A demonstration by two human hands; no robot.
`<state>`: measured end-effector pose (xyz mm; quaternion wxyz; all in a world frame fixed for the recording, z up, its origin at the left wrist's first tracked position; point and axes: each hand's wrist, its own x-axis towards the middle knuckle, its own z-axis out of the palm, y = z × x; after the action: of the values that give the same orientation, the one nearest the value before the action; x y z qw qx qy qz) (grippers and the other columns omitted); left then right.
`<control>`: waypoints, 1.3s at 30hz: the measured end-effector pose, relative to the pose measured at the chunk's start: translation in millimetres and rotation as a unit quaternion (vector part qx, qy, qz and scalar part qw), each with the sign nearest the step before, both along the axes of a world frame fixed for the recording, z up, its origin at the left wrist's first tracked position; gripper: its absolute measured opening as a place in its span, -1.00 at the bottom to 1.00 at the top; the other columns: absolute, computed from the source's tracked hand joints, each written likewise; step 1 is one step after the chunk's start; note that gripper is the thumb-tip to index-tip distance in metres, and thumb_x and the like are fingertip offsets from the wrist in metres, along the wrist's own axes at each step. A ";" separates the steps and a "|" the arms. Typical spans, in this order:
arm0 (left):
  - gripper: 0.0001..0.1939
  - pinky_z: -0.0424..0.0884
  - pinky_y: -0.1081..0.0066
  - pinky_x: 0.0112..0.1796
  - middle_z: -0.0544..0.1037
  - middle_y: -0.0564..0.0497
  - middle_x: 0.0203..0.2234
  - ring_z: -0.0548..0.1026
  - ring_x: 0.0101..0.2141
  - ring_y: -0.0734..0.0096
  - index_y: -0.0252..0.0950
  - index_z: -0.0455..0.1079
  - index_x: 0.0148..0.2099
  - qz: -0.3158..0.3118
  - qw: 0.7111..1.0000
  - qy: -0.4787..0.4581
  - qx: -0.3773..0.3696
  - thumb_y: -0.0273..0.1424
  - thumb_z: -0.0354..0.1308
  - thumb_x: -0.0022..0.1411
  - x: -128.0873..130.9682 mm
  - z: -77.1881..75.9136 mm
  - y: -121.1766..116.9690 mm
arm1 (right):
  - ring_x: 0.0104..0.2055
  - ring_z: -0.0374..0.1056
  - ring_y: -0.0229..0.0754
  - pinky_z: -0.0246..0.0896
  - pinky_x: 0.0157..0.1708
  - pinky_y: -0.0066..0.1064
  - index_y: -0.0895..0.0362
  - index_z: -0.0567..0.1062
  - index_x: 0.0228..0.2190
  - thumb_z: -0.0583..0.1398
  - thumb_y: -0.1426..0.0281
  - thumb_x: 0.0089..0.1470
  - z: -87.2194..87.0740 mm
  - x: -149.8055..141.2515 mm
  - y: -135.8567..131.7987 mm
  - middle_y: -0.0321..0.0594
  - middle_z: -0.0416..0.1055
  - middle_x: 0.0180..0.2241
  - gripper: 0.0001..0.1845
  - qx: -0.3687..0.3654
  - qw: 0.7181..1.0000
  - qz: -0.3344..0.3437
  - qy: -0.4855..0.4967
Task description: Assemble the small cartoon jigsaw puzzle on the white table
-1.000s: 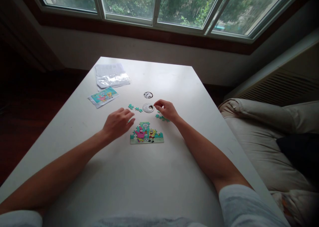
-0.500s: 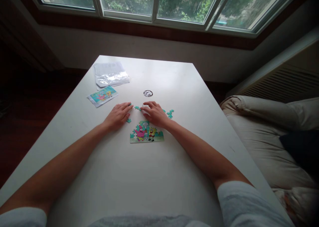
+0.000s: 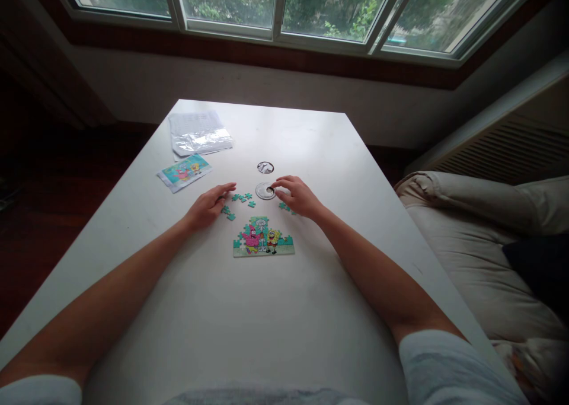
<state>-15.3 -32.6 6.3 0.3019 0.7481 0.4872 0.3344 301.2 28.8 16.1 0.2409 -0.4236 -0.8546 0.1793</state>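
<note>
A partly joined jigsaw puzzle (image 3: 262, 239) with cartoon figures lies flat before me, its lower edge straight and its upper edge stepped. Beyond it, several loose teal puzzle pieces (image 3: 242, 197) are scattered. My left hand (image 3: 208, 206) rests on the table left of them, fingers stretched out and apart, with some pieces close by its thumb. My right hand (image 3: 299, 196) is open, thumb and forefinger spread beside a grey round table grommet (image 3: 263, 191); whether it touches the rim I cannot tell. Other teal pieces (image 3: 283, 206) lie under its thumb side, partly hidden.
A reference picture card (image 3: 185, 171) of the same cartoon lies at the left, below a clear plastic bag with papers (image 3: 200, 133). Behind the grommet is a round hole (image 3: 265, 167) in the white table (image 3: 249, 322). A beige sofa (image 3: 471, 251) stands at the right.
My right hand has moved right, off the middle, uncovering the grommet and loose pieces. My left hand has drawn slightly left, and more pieces show beside it.
</note>
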 end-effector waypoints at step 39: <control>-0.41 0.34 0.03 0.17 0.55 -0.20 0.07 0.49 0.11 0.08 -0.31 0.38 0.23 -0.067 0.911 -0.357 -0.193 -0.07 -0.08 0.34 71.8 6.2 33.7 | 0.17 0.40 -0.04 0.29 0.19 -0.12 0.05 0.52 0.04 0.13 0.00 0.29 -3.2 8.5 -35.2 -0.11 0.51 0.08 -0.51 -0.197 0.919 0.100 0.325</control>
<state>56.5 1.2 12.5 0.6161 0.5366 0.3508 0.4576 309.7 -6.4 12.9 0.3979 -0.2927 -0.7144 0.4956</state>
